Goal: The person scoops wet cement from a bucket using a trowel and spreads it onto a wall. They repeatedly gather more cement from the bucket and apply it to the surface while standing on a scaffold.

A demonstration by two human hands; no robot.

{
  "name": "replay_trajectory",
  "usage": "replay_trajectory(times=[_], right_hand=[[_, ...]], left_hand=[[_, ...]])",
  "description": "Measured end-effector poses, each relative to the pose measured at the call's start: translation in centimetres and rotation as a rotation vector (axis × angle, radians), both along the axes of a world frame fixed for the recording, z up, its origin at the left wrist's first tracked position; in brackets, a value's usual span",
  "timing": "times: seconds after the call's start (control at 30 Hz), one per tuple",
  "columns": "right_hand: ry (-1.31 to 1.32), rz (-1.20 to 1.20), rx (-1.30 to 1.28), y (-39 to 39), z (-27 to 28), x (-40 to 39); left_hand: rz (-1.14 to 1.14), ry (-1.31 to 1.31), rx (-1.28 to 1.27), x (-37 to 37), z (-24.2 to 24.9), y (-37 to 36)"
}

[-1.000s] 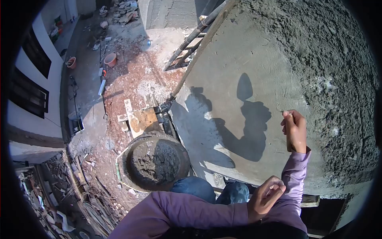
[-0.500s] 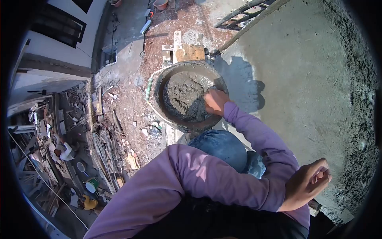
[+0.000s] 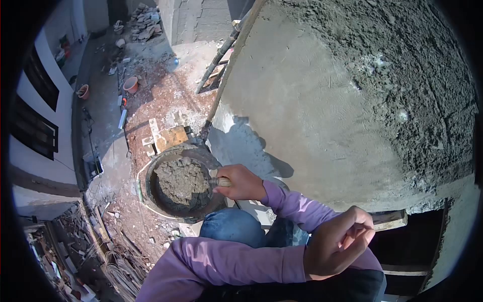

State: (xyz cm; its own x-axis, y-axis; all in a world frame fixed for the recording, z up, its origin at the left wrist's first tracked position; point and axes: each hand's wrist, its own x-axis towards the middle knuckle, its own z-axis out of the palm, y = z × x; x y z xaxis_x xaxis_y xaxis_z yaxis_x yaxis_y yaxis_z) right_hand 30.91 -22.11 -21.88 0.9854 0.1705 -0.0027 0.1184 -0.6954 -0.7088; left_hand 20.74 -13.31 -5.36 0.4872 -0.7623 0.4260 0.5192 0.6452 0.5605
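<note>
My right hand [image 3: 243, 182] grips the wooden handle of a trowel [image 3: 220, 181] at the right rim of a round metal pan [image 3: 149, 194]. The trowel's blade reaches into the wet grey mortar [image 3: 180, 182] heaped in the pan. My left hand [image 3: 338, 243] is curled into a loose fist in front of my chest, with nothing visible in it, just below the end of a wooden plank [image 3: 390, 219]. Both arms wear purple sleeves, and my knee in blue jeans [image 3: 229, 228] sits below the pan.
A freshly plastered grey wall [image 3: 322, 95] fills the right side, rougher toward the far right. A ladder [image 3: 216, 65] leans along its left edge. Far below lie reddish ground with rubble, two orange pans [image 3: 131, 83], boards, and coiled wire [image 3: 121, 267].
My right hand left the wall, dipped into the pan, and now holds the trowel at the pan's rim. The view swung down and back up. My left hand stayed curled.
</note>
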Motion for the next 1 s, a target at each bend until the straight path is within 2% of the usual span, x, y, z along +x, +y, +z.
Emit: replay_trajectory(times=[0.03,0.17,0.23,0.3,0.37,0.4,0.43,0.5,0.53,0.57,0.6,0.63,0.67,0.73,0.8,0.83,0.87,0.93,0.97,1.0], right_hand=[[-0.039,-0.013,-0.048,-1.0,3.3,-0.2],[-0.155,0.04,-0.168,-3.0,15.3,-0.1],[-0.145,0.018,-0.101,-4.2,22.9,-0.8],[0.018,-0.057,0.344,-7.0,26.4,-1.2],[0.04,-0.101,0.465,-11.1,29.7,-1.6],[0.034,-0.049,0.496,-14.9,30.4,-1.3],[0.034,0.0,0.53,-19.1,30.1,-1.5],[-0.064,-0.426,0.501,-26.2,29.1,-3.6],[-0.201,-0.756,0.299,-28.1,28.9,-6.2],[-0.388,-0.976,0.176,-27.7,28.3,-10.7],[-0.518,-1.126,0.136,-23.6,28.3,-15.7],[-0.577,-1.174,-0.055,-22.8,27.6,-20.9],[-0.598,-1.194,-0.055,-20.5,26.7,-23.6],[-0.368,-1.308,-0.101,-15.5,25.1,-23.4],[-0.062,-1.187,-0.285,-15.5,22.4,-21.8],[0.02,-1.057,-0.563,-15.6,20.2,-19.9],[-0.026,-0.856,-0.644,-14.4,17.7,-17.2],[-0.084,-0.603,-0.593,-12.3,10.6,-12.1],[-0.011,-0.486,-0.549,-10.7,7.6,-9.4],[-0.018,-0.288,-0.598,-9.0,4.8,-6.9]], left_hand=[[0.088,-0.116,-0.058,-0.2,-0.1,0.6],[0.2,-0.268,-0.201,-2.0,0.3,1.4],[0.163,-0.319,-0.207,-2.7,-0.1,1.3],[0.107,-0.349,-0.197,-3.2,-0.3,1.2],[0.05,-0.338,-0.135,-3.5,-0.1,1.3],[0.023,-0.332,-0.108,-3.6,0.0,1.3],[0.002,-0.344,-0.107,-3.8,0.0,1.2],[-0.017,-0.341,-0.096,-4.3,0.0,1.0],[0.0,-0.371,-0.084,-4.5,0.0,0.9],[0.018,-0.403,-0.072,-4.5,-0.1,0.8],[0.114,-0.41,-0.118,-4.5,-0.5,0.5],[0.163,-0.396,-0.153,-4.0,-0.5,0.0],[0.185,-0.396,-0.181,-3.5,-0.6,-0.3],[0.151,-0.379,-0.228,-3.5,-0.7,-0.2],[0.171,-0.385,-0.195,-2.8,-0.5,-0.7],[0.189,-0.387,-0.166,-2.6,-0.6,-0.8],[0.168,-0.39,-0.11,-2.8,-0.9,-1.3],[0.162,-0.396,-0.007,-2.3,-1.2,-1.5],[0.193,-0.373,0.027,-2.3,-1.4,-1.8],[0.207,-0.26,0.029,-2.3,-1.2,-1.9]])
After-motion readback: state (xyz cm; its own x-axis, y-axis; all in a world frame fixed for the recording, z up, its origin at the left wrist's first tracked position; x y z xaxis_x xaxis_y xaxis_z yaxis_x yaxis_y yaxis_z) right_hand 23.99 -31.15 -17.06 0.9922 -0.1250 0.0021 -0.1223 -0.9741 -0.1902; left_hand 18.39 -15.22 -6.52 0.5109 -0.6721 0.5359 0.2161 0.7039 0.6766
